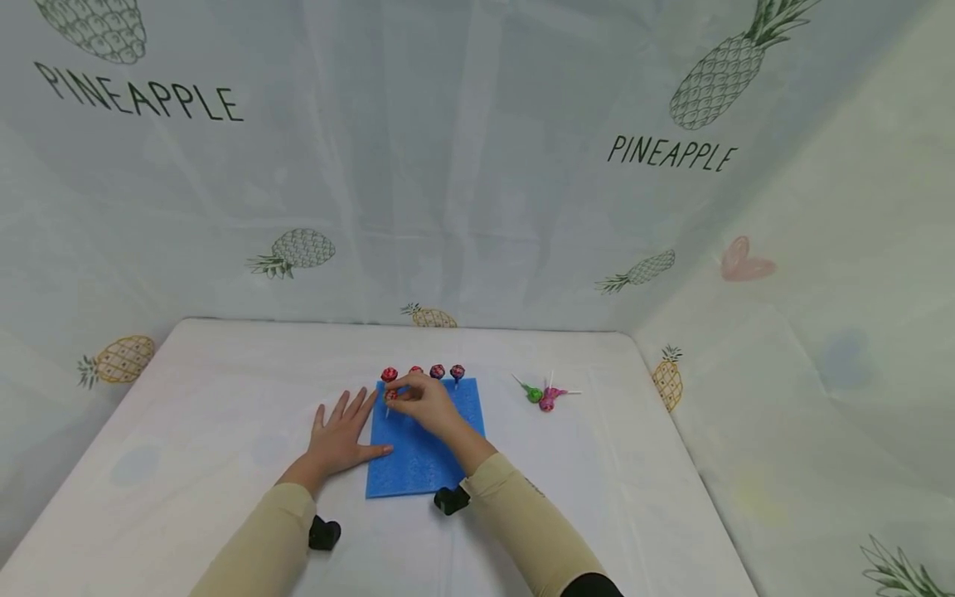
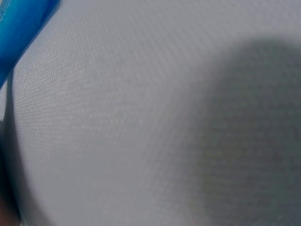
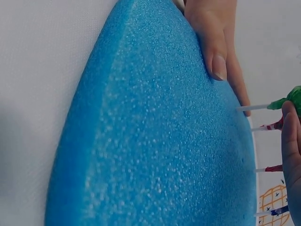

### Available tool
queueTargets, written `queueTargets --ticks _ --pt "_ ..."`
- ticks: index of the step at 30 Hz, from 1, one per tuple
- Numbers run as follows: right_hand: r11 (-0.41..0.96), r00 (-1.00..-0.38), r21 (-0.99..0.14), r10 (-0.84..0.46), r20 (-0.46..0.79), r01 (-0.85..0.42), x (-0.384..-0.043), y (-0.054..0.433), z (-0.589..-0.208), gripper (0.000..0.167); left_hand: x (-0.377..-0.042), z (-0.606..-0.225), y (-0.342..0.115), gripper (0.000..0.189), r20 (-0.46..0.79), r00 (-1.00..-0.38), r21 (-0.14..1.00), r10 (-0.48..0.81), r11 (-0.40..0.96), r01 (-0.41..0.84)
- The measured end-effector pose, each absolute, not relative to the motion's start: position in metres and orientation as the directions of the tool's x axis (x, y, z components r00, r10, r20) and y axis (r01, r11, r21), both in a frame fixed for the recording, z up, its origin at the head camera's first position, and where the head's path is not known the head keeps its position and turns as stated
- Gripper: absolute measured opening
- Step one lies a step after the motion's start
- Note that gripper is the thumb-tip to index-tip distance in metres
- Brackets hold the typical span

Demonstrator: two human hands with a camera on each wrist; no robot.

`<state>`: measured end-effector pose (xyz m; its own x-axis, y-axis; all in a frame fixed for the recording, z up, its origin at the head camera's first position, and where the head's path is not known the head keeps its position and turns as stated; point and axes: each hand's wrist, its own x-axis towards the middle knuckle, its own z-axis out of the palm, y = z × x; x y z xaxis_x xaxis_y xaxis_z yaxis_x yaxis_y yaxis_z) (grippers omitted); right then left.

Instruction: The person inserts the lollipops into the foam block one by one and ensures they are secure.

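Note:
My right hand (image 1: 424,405) pinches a lollipop (image 1: 391,396) above the far left part of a blue foam board (image 1: 418,456). In the right wrist view this lollipop (image 3: 294,98) shows a green wrapper, and its white stick points down at the board; whether the tip has gone in, I cannot tell. My left hand (image 1: 339,439) has its fingers spread on the table beside the board's left edge, with the thumb on the board. Along the far edge stand several lollipops, including a red one (image 1: 390,374) and a dark one (image 1: 458,371); my right hand partly hides another.
To the right of the board, a green lollipop (image 1: 533,393) and pink ones (image 1: 548,400) lie loose on the white table (image 1: 597,481). A pineapple-print cloth (image 1: 418,182) hangs behind the table. Black pieces (image 1: 324,533) show under both wrists.

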<state>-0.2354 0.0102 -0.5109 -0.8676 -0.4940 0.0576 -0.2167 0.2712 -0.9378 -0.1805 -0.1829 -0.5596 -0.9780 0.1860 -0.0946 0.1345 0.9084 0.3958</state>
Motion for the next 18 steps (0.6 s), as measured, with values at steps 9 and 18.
queueTargets --ticks 9,18 --pt "0.285 -0.874 -0.934 -0.484 0.052 -0.214 -0.2364 0.0059 -0.5151 0.027 -0.1813 -0.5596 -0.1827 0.111 -0.094 -0.978 0.382 0.187 0.914 0.138" --pt "0.343 -0.866 -0.897 -0.493 0.08 -0.278 -0.236 0.0031 -0.5162 0.028 -0.1805 -0.5588 -0.1831 0.111 -0.092 -0.979 0.381 0.182 0.915 0.134"
